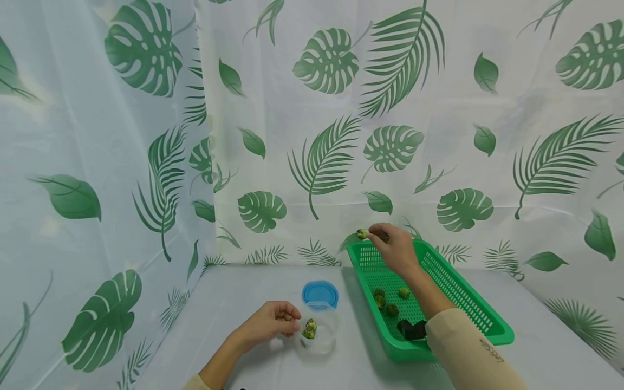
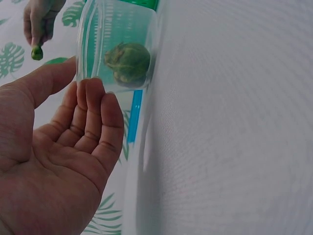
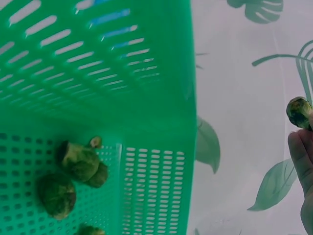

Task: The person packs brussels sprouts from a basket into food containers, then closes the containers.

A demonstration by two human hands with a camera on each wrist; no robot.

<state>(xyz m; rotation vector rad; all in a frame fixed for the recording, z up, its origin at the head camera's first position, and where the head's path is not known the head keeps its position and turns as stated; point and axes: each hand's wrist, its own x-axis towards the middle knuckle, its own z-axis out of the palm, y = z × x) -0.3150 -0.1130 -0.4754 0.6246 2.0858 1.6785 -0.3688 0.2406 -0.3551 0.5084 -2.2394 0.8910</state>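
Observation:
My left hand (image 1: 273, 324) holds the rim of a small clear plastic container (image 1: 327, 331), thumb and fingertips at its left side. Inside the container lie Brussels sprouts (image 1: 309, 329); the left wrist view shows one sprout (image 2: 129, 63) plainly through the wall. Raised above the far left corner of a green basket (image 1: 397, 355), my right hand (image 1: 397, 250) pinches a Brussels sprout (image 1: 362, 234) between thumb and fingertips. That held sprout (image 3: 299, 112) also shows at the right edge of the right wrist view. Several more sprouts (image 3: 57, 196) lie on the basket's perforated bottom.
A blue lid (image 1: 319, 292) lies flat just behind the clear container. The basket stands to the right on a white tabletop (image 1: 263, 368). A black object (image 1: 411, 329) shows beside my right forearm, over the basket's near end. Leaf-patterned sheets (image 1: 331, 162) hang behind and at left.

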